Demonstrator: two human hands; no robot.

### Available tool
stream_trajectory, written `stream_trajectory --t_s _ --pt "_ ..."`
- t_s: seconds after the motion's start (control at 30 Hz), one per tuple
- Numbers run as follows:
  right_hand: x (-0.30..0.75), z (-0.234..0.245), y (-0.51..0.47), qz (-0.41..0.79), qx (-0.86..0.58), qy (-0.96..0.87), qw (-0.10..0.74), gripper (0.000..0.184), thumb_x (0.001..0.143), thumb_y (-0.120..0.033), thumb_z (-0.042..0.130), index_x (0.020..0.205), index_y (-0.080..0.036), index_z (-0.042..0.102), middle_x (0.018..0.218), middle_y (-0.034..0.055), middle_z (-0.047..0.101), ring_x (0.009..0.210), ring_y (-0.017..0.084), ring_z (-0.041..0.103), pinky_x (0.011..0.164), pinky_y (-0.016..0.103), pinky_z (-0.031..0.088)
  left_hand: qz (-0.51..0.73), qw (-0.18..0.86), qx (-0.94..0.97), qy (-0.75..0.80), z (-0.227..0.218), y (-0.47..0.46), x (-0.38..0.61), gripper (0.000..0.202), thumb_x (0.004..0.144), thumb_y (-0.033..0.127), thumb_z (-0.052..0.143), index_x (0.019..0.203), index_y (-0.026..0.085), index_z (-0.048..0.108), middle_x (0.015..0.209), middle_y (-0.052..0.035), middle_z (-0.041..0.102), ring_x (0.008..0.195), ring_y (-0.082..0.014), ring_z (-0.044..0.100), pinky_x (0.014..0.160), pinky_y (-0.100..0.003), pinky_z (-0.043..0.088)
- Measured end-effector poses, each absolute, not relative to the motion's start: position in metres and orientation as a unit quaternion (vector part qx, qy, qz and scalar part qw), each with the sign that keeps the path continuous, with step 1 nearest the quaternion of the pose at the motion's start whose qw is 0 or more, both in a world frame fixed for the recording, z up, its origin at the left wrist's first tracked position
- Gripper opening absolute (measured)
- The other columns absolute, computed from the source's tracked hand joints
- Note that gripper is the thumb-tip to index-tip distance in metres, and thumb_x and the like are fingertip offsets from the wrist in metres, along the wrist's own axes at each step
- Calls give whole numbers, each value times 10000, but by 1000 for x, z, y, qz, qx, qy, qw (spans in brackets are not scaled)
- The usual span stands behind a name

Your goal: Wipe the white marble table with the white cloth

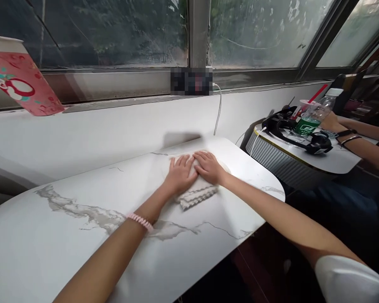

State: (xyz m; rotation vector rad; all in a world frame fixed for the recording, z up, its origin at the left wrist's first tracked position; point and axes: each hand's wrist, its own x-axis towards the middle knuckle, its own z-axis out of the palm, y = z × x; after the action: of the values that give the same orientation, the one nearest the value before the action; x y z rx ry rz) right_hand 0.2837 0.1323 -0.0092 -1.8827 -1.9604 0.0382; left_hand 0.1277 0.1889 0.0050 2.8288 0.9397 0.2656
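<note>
A folded pale cloth [198,195] with a scalloped edge lies on the white marble-patterned table [82,235]. My left hand [179,173] rests flat on its left part, fingers stretched out and pointing toward the window. Beside it, my right hand [209,167] lies flat on the cloth's right part, fingers spread, and the two hands touch. A pink coiled band [140,221] circles my left wrist. Most of the cloth is hidden under my hands.
A red paper cup [17,75] stands on the window ledge at the left. A white cable [219,110] hangs from the sill. At the right, another table [318,158] carries black headphones [303,134] and a plastic bottle [316,115]; another person's arms [360,139] rest there.
</note>
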Motion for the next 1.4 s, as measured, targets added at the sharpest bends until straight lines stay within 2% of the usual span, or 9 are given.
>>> stream_trajectory --t_s 0.13,0.37,0.67,0.97,1.13,1.3,1.4 --pt "296 -1 176 22 -669 -718 191 490 970 -278 362 1408 -80 456 1491 121 447 1398 235 346 1187 431 203 69 60 930 356 5 227 144 596 963 411 290 1498 150 313 1578 -122 308 1460 -268 247 1189 -522 113" --pt "317 0 226 24 -655 -745 126 523 997 -257 267 1458 -37 378 1537 158 371 1432 284 289 1173 504 182 47 53 915 396 11 259 170 624 979 440 219 1510 117 276 1588 -136 277 1465 -287 222 1183 -533 116" --pt "327 -3 218 24 -664 -715 220 457 964 -291 395 1363 -104 517 1448 112 499 1360 239 393 1161 401 246 87 17 906 415 2 247 182 580 980 392 240 1505 154 311 1575 -125 313 1452 -299 268 1176 -560 132" --pt "321 -8 154 -3 -664 -721 199 483 980 -302 367 1408 -106 474 1484 120 463 1404 236 359 1168 432 253 84 38 921 378 3 189 170 604 983 400 241 1516 121 289 1580 -158 284 1466 -310 229 1176 -579 106" --pt "319 -15 80 -30 -631 -746 212 505 993 -383 337 1414 -141 476 1465 140 480 1383 267 391 1142 497 289 93 27 930 354 3 114 158 611 974 376 291 1509 82 298 1568 -185 295 1456 -346 240 1166 -611 128" --pt "311 -11 5 2 -621 -756 208 521 1007 -431 317 1455 -185 421 1493 121 448 1414 257 354 1166 533 259 98 39 934 342 3 42 146 654 977 413 278 1508 31 281 1573 -209 256 1460 -392 198 1154 -657 108" --pt "307 -5 -20 20 -629 -750 205 509 1005 -421 343 1457 -198 410 1494 116 448 1417 259 357 1168 554 266 99 61 937 328 4 22 141 652 983 419 265 1518 46 262 1578 -203 240 1464 -391 180 1155 -662 104"
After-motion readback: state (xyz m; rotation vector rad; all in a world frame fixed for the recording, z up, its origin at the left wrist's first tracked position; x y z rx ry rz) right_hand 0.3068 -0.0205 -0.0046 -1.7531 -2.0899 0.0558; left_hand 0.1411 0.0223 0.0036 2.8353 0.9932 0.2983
